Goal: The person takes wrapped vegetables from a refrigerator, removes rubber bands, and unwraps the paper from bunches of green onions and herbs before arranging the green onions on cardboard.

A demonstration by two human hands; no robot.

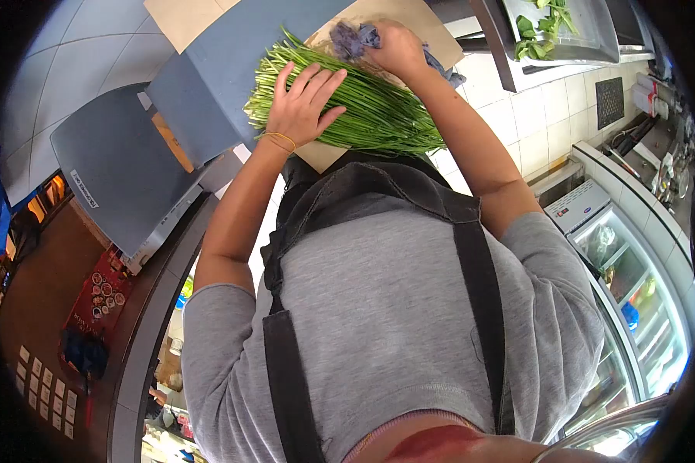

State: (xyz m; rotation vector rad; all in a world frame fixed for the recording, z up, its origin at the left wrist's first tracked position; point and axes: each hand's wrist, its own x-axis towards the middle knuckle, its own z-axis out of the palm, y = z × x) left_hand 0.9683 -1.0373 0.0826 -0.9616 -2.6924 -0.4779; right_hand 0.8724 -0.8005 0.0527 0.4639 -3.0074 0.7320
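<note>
A large bunch of long green stalks, like garlic chives (382,112), lies on brown paper or cardboard (321,157) at the top middle of the head view. My left hand (305,104) rests flat on the bunch near its pale cut ends, fingers spread; a yellow band circles that wrist. Just beyond the stalks, my right hand (398,50) is closed on a crumpled purple-blue cloth (351,40), which sticks out on both sides of the fist. Its fingertips are hidden from me.
A grey machine (123,162) stands on a counter to the left. At top right a metal tray (587,31) carries green leaves (539,35). A lit glass-door fridge (633,285) is at the right, below a tiled ledge (637,189) with utensils behind it.
</note>
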